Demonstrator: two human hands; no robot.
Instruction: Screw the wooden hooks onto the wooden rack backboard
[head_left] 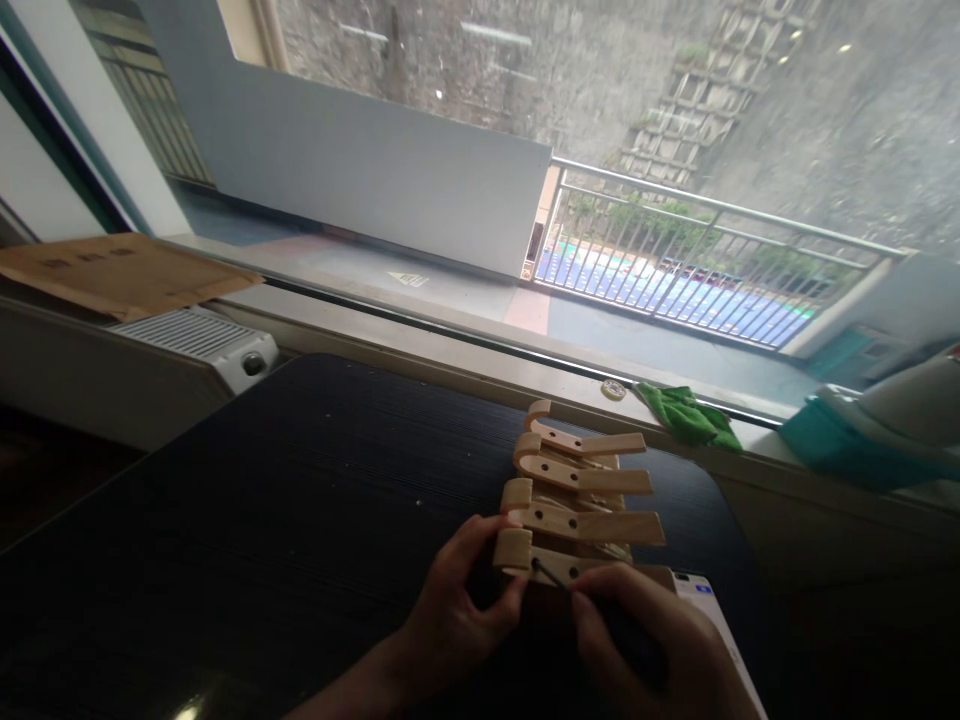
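A wooden coat rack with several curved hooks (581, 500) lies flat on the black table (262, 520). My left hand (457, 610) pinches the curved end of the nearest hook (517, 550) between thumb and fingers. My right hand (645, 640) is closed round a thin dark tool (551, 575), a screwdriver or hex key, whose tip sits in a hole of that nearest hook. Part of the rack's base is hidden under my right hand.
A phone (709, 610) lies under my right wrist at the table's right edge. On the window sill sit a green cloth (686, 415), a small round object (613, 389) and a teal and white item (862, 430). A radiator (202, 345) and cardboard (112, 270) are at left.
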